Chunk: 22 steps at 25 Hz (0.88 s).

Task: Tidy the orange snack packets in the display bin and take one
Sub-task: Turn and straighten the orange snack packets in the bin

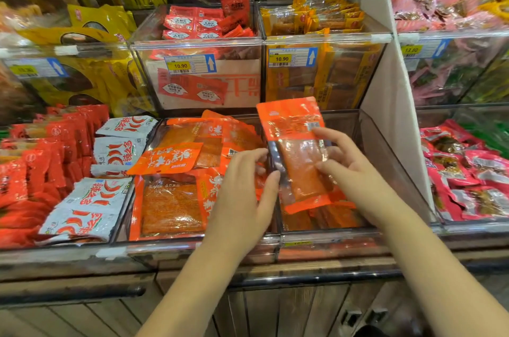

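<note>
The left hand (242,185) reaches over the display bin (165,247) with its fingers lightly bent, and thumb and forefinger pinch the left edge of one orange packet (296,127). That packet is raised, leaning slightly left, above the divider between this bin and the compartment to its right. The right hand (355,171) grips the same packet from the right, fingers spread across its clear window and thumb laid over the lower part. Whether any finger wraps behind the packet is hidden, so the grip seems to be mostly from the front. At far left, red packets (30,171) stand in packed rows, and just beside them lie white packets printed with red chillies (110,149), several overlapping. Next, the orange snack packets (176,199) fill the bin loosely, one large one flat at the near end and others tilted and overlapping behind it. The left hand covers the bin's near right corner. In the right compartment (385,160) a few more orange packets lie low, partly hidden by the raised packet and the right wrist. On the shelf behind, a clear bin of red packets (192,22) and one of yellow-orange packets (316,20) each carry a 10.90 price tag. A white partition (380,75) rises to the right, and beyond it lie pink and red packets (468,171), cut off by the frame edge. The print on most packets is too blurred to read.
</note>
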Available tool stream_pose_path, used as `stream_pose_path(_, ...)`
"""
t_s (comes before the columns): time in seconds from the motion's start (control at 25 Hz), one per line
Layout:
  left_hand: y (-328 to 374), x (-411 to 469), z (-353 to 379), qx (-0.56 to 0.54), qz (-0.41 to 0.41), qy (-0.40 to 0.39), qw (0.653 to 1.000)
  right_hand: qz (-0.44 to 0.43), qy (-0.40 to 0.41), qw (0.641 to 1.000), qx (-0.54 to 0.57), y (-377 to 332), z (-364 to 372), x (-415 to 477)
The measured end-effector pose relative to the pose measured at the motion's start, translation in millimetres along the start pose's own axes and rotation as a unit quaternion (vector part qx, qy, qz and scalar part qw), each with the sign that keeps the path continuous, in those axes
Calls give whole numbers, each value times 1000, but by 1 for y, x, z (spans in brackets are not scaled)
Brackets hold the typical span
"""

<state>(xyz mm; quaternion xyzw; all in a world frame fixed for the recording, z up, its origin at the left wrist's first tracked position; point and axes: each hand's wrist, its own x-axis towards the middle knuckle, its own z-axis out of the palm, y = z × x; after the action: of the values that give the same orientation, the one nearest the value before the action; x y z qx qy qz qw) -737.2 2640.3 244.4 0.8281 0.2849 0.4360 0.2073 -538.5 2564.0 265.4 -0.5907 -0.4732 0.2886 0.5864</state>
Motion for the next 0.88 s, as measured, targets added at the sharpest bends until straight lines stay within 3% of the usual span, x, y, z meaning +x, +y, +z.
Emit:
stream_pose_path(0.08, 6, -5, 7, 168, 43, -62, 983, 62, 39, 993, -88, 10, -16, 20)
stream_pose_path(0.16, 10, -7, 14, 275, 6, -158, 948, 136, 1, 971, -195, 26, -20, 39)
stream_pose_path(0.28, 11, -5, 18, 320, -15, -209, 924, 242, -126, 885, -378, 49, -6, 57)
stream_pose_path(0.4, 11, -5, 15, 311, -18, -233, 921, 289, -212, 815, -456, 59, 9, 64)
stream_pose_path(0.48, 12, -6, 14, 306, -19, -236, 922, 266, -252, 764, -531, 65, 16, 67)
stream_pose_path(0.6, 13, -4, 15, 310, -18, -236, 921, 183, -326, 631, -680, 70, 22, 68)
stream_pose_path(0.64, 14, -3, 15, 310, -20, -239, 920, 177, -335, 601, -704, 73, 23, 68)
stream_pose_path(0.8, 15, -3, 16, 299, -23, -241, 923, 174, -322, 549, -751, 81, 30, 70)
stream_pose_path(0.88, 15, -5, 16, 302, -20, -239, 923, 152, -330, 542, -758, 79, 35, 70)
